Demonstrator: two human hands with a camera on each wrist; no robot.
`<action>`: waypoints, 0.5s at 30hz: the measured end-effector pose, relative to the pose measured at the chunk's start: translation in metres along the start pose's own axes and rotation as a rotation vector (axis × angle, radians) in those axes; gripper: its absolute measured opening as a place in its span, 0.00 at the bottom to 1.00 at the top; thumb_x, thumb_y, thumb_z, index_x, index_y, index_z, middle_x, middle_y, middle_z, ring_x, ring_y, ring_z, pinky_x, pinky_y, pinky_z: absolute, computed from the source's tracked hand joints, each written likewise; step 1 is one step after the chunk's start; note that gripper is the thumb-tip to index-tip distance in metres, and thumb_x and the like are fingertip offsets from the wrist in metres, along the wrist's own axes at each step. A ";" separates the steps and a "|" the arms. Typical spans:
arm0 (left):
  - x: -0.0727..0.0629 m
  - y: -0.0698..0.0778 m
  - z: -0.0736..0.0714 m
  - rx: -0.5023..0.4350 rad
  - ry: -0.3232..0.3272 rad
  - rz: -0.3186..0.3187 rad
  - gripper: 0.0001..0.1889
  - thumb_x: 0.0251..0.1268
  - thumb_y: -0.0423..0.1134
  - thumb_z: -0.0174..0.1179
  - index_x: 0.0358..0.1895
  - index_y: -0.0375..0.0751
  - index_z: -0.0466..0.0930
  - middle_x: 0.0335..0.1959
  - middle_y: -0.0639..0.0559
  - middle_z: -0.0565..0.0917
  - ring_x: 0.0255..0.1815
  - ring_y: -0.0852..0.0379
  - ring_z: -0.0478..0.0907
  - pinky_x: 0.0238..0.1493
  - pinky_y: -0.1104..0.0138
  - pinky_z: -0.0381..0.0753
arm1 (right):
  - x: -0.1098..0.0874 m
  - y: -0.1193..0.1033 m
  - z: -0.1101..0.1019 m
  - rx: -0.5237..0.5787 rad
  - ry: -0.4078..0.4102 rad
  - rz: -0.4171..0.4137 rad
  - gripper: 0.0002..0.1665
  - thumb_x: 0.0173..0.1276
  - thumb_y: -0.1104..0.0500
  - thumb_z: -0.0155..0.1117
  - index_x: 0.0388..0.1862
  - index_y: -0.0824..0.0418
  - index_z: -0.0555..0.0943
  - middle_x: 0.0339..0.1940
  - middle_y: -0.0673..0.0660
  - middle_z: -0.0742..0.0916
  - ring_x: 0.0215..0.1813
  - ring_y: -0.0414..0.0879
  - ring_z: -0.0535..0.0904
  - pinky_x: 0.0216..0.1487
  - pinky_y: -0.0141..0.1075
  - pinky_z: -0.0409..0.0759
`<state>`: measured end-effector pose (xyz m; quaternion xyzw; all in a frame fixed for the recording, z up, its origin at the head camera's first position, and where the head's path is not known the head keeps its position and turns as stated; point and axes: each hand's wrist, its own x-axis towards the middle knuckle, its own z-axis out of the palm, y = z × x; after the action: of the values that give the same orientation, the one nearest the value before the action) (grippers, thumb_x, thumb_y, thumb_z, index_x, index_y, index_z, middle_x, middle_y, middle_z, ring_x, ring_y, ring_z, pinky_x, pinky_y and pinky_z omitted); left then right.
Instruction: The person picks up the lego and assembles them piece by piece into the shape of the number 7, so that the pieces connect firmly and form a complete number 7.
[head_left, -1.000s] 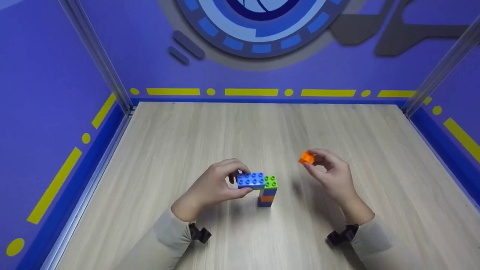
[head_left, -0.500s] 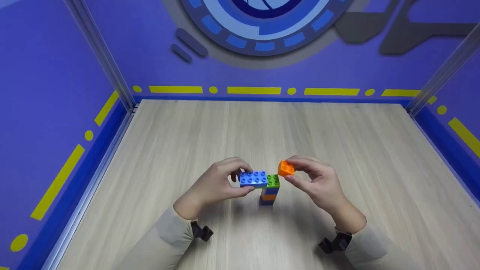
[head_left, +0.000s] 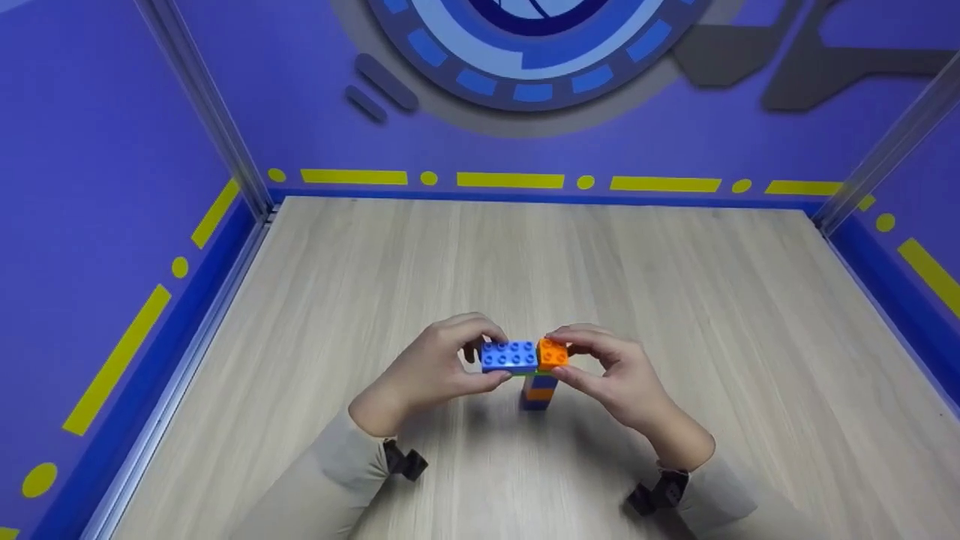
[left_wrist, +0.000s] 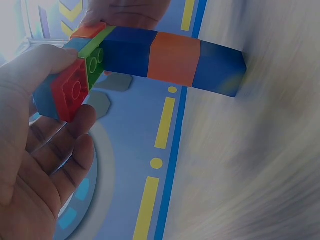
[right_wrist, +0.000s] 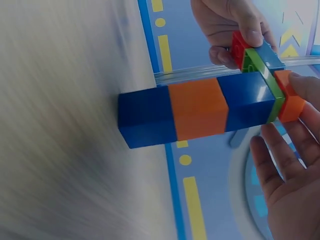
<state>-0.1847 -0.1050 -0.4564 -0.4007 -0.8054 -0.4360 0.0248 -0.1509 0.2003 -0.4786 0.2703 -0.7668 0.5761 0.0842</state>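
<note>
A column of blocks stands upright on the table: a lower blue brick (right_wrist: 147,117), an orange brick (right_wrist: 200,109) and an upper blue brick (right_wrist: 247,102). A thin green plate (right_wrist: 276,100) caps it and juts left. On the plate's left part sits a long light-blue brick (head_left: 510,356), pinched between thumb and fingers of my left hand (head_left: 439,364). Beneath that brick's outer end is a red piece (left_wrist: 70,90), beside the green one. My right hand (head_left: 622,379) pinches a small orange brick (head_left: 553,352) at the plate's right end, close beside the light-blue brick.
The wood-grain table (head_left: 420,255) is bounded by a blue back wall (head_left: 300,135) and blue side walls. Metal posts (head_left: 217,112) rise at the back corners. Dark wrist mounts (head_left: 405,460) sit at both sleeves.
My right hand has carried the small orange brick leftward onto the column's green top, covering its bare studs. The left hand keeps its grip on the light-blue brick, nearly still.
</note>
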 end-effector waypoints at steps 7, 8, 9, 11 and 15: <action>0.000 0.003 0.000 0.005 0.009 -0.015 0.17 0.70 0.43 0.81 0.56 0.45 0.88 0.50 0.52 0.90 0.44 0.60 0.82 0.47 0.67 0.87 | -0.003 0.005 0.011 0.094 0.044 0.004 0.20 0.76 0.78 0.68 0.63 0.69 0.89 0.60 0.50 0.94 0.62 0.40 0.89 0.66 0.30 0.87; 0.000 0.003 0.000 0.006 0.010 -0.014 0.17 0.70 0.43 0.81 0.56 0.45 0.88 0.50 0.52 0.90 0.44 0.60 0.82 0.47 0.67 0.87 | -0.003 0.005 0.013 0.091 0.053 0.003 0.19 0.76 0.78 0.67 0.63 0.69 0.89 0.60 0.50 0.94 0.62 0.40 0.89 0.66 0.29 0.87; 0.000 0.003 0.000 0.006 0.011 -0.014 0.17 0.70 0.43 0.81 0.56 0.45 0.88 0.50 0.52 0.90 0.44 0.60 0.83 0.47 0.67 0.87 | -0.004 0.005 0.014 0.087 0.063 0.005 0.19 0.77 0.77 0.67 0.63 0.68 0.89 0.60 0.50 0.94 0.62 0.40 0.89 0.67 0.29 0.86; 0.000 0.004 0.000 0.008 0.010 -0.013 0.17 0.70 0.43 0.81 0.56 0.45 0.88 0.50 0.52 0.90 0.43 0.59 0.83 0.47 0.67 0.87 | -0.004 0.004 0.017 0.081 0.080 0.004 0.20 0.77 0.77 0.67 0.63 0.68 0.89 0.60 0.51 0.94 0.61 0.40 0.89 0.68 0.29 0.86; 0.002 0.004 0.001 0.011 0.004 -0.013 0.17 0.71 0.43 0.81 0.56 0.44 0.88 0.50 0.51 0.90 0.44 0.59 0.83 0.47 0.67 0.87 | -0.006 0.003 0.022 0.084 0.107 0.039 0.22 0.78 0.77 0.66 0.67 0.70 0.86 0.61 0.51 0.94 0.59 0.41 0.89 0.69 0.28 0.84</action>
<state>-0.1831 -0.1023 -0.4537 -0.3946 -0.8103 -0.4324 0.0258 -0.1429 0.1821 -0.4911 0.2274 -0.7414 0.6231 0.1022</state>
